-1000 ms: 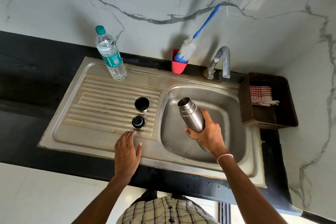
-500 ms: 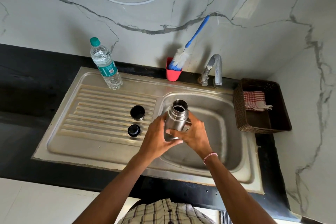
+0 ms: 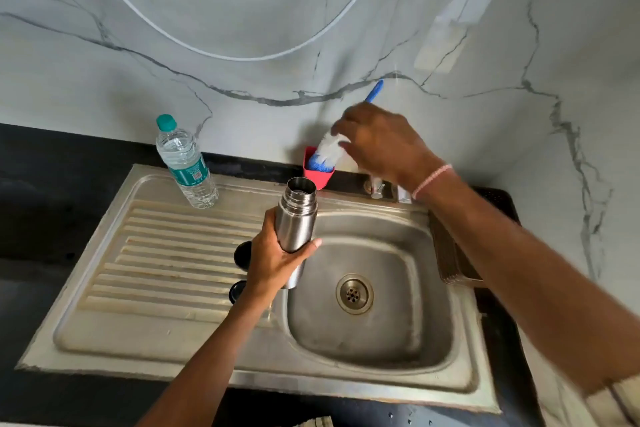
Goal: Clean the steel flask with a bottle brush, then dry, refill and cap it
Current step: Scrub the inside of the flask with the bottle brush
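Your left hand [image 3: 273, 260] curls round the uncapped steel flask [image 3: 298, 218], held upright over the sink [image 3: 381, 340]. Your right hand [image 3: 381, 142] covers the handle of the bottle brush [image 3: 329, 149], which stands in the red cup [image 3: 320, 177]. Blur hides whether it grips.

A stainless steel sink [image 3: 363, 340] is set into a black bench [image 3: 52, 218], with a ribbed drainboard [image 3: 166, 253] on its left and a round drain [image 3: 354, 293] in the floor of the basin on its right. A red holder [image 3: 320, 177] stands at the back edge of the sink against the grey-veined marble wall [image 3: 207, 11], just beside the partly hidden base of a tap [image 3: 375, 187]. A thin white cable [image 3: 242, 54] hangs in a curve across the wall, and a dark woven basket [image 3: 450, 260] sits on the bench just right of the basin.
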The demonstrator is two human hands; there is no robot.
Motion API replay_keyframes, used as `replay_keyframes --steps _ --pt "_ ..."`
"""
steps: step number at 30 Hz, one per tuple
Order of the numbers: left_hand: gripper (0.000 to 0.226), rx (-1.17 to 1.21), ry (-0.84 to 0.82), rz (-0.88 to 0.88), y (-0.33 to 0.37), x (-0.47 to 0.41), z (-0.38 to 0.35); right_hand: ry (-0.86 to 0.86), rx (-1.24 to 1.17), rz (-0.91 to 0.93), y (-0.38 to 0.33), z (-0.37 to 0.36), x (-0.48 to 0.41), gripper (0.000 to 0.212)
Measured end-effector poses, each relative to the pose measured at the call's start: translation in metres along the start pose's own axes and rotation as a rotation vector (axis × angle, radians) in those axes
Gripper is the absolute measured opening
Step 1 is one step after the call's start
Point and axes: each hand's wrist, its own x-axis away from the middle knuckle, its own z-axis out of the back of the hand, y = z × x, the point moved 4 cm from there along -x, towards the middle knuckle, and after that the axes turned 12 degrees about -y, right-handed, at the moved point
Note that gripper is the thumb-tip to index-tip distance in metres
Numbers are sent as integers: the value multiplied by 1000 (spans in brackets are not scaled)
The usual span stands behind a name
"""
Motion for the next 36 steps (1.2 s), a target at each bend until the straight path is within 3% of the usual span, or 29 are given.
replay_keyframes --steps 4,9,12,14,18,26,31,36 --pt "73 51 12 0 4 -14 2 -95 388 76 11 14 -55 21" --pt "67 100 62 54 -5 -27 2 -457 475 -92 20 3 -88 36" --pt "65 110 71 66 -12 -29 2 -593 494 -161 23 -12 -98 30" --pt "66 110 69 71 -16 -30 2 -573 498 -146 25 -19 -102 15" --pt "67 112 84 86 -18 -33 4 -525 514 -98 30 -25 -106 20" --pt "67 120 76 84 -16 -35 4 -374 529 -110 55 28 -113 7" --pt "67 129 67 86 -14 -35 3 -404 526 -148 59 51 -108 17" --pt "68 127 67 86 -15 -33 3 -403 477 -171 47 30 -108 5"
